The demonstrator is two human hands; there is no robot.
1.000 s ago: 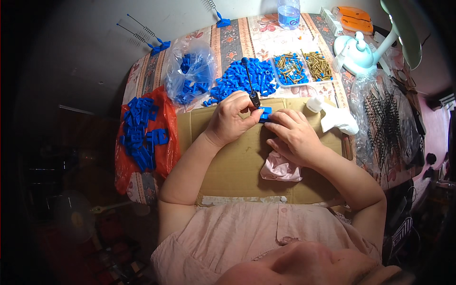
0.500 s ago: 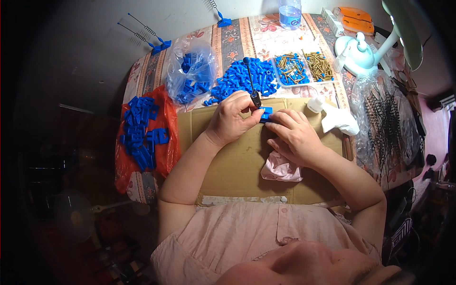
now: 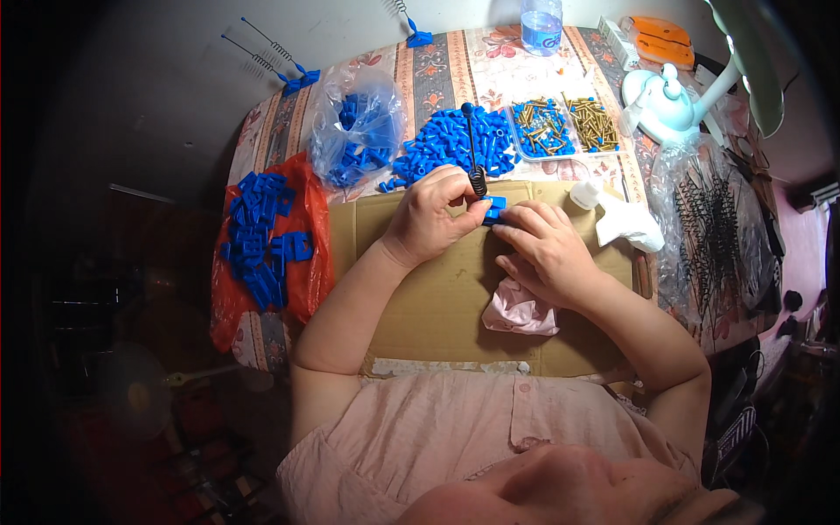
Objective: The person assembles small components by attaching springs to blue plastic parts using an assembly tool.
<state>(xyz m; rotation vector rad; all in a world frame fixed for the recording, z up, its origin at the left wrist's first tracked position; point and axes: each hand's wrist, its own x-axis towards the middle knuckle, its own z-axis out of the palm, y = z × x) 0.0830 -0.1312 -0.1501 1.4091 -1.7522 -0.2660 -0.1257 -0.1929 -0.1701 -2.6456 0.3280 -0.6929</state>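
Observation:
Over the cardboard sheet [image 3: 411,306], my left hand [image 3: 430,219] pinches at the foot of a black spring rod [image 3: 478,182]. The rod stands upright, coiled low down, with a small knob at its top. It meets a blue plastic base [image 3: 495,203], whose near part is covered by fingers. My right hand [image 3: 547,254] grips that base from the right side, fingers bent over it. Just below the right palm lies a crumpled pink cloth [image 3: 521,308].
Behind the cardboard are a blue cone pile [image 3: 451,144], a clear tray of screws [image 3: 547,131] and a bag of blue parts [image 3: 354,131]. Left lies a red bag [image 3: 306,262] with blue clips. Right are a white bottle [image 3: 630,223], bagged springs [image 3: 713,227] and a lamp [image 3: 665,101].
Both hands keep their hold on the spring rod and blue base, almost unmoved. The whole view has shifted slightly.

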